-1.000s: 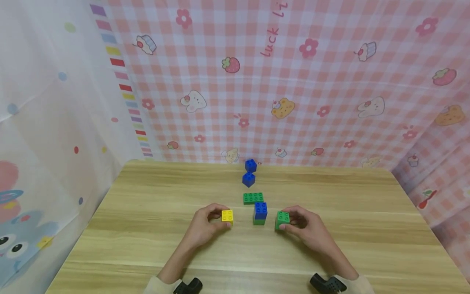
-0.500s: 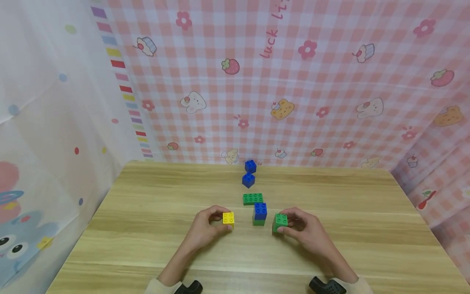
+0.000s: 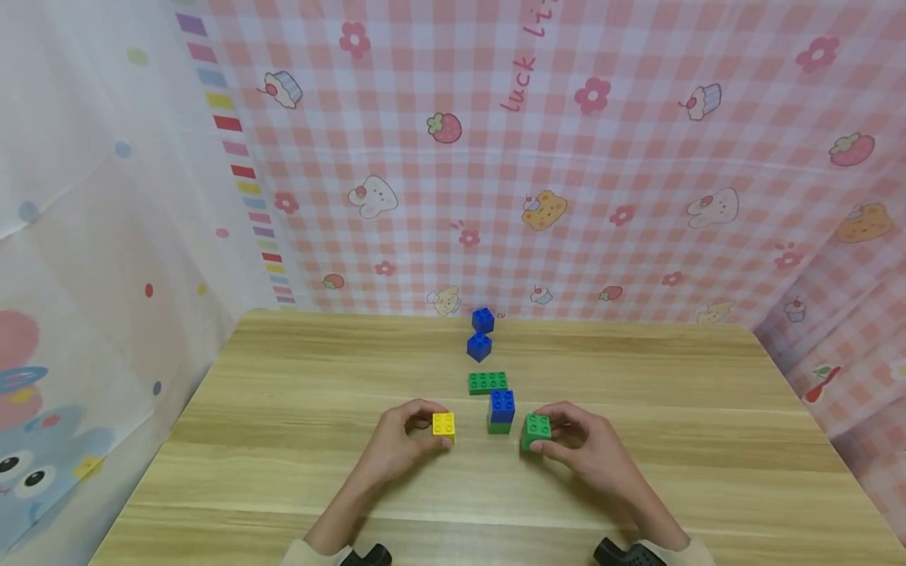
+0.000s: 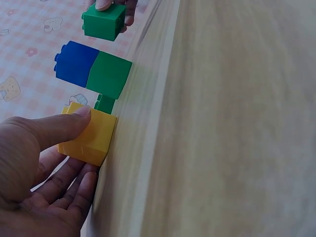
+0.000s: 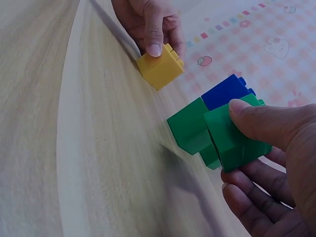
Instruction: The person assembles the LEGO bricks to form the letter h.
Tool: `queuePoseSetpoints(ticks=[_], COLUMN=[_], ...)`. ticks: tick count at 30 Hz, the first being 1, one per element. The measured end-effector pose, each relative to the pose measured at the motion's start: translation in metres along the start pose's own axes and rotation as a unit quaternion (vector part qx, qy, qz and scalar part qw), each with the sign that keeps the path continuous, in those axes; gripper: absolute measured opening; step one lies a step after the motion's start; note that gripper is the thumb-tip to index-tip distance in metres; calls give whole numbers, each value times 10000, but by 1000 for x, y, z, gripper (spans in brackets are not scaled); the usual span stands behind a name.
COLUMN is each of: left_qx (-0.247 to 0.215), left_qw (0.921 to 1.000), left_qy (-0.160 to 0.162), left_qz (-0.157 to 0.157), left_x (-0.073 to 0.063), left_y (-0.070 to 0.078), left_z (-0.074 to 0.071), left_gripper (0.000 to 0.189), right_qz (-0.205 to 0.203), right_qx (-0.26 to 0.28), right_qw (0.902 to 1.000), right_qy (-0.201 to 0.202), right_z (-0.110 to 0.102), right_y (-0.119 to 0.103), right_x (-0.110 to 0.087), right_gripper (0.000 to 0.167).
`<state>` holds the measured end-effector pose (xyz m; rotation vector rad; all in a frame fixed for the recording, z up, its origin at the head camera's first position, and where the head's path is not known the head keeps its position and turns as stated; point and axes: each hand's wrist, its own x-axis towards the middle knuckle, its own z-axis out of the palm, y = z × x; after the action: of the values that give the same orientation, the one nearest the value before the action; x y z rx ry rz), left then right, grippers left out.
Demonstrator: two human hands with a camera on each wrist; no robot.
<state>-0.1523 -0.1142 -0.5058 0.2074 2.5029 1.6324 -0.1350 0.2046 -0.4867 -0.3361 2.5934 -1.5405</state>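
Note:
My left hand (image 3: 402, 440) pinches a yellow toy brick (image 3: 443, 425) between thumb and fingers, low over the table. On the other side, my right hand (image 3: 583, 442) grips a square green toy brick (image 3: 537, 429); a shadow shows on the table beneath it in the right wrist view. Between the hands stands a two-brick stack, a blue brick (image 3: 502, 404) on top of a green one (image 3: 499, 428). Both held bricks are apart from this stack, the green one closer to it. In the left wrist view the thumb lies across the yellow brick (image 4: 94, 140).
Just behind the stack lies a longer green brick (image 3: 487, 383) with two rows of studs. Farther back are two blue bricks (image 3: 479, 346), one behind the other, near the table's back edge. A pink checked cloth (image 3: 425, 157) hangs behind the wooden table (image 3: 283, 409).
My right hand has brought the green brick leftward and a little nearer to me, toward the stack. The left hand has shifted slightly right and nearer with the yellow brick. The stack stays put.

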Motion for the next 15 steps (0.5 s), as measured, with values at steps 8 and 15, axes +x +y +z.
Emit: queuePoseSetpoints(ticks=[8,15], left_qx=[-97,-145], left_qw=[9999,9996], left_qy=[-130,-245], left_qz=[57,48], left_x=[-2,-5], left_y=[1,5], left_z=[2,3], left_gripper=[37,39], right_qz=[48,185], right_qx=[12,80], right_qw=[10000,9997], right_qy=[-51,-150], right_z=[2,5], right_y=[-6,-14], right_x=[-1,-3], right_gripper=[38,38])
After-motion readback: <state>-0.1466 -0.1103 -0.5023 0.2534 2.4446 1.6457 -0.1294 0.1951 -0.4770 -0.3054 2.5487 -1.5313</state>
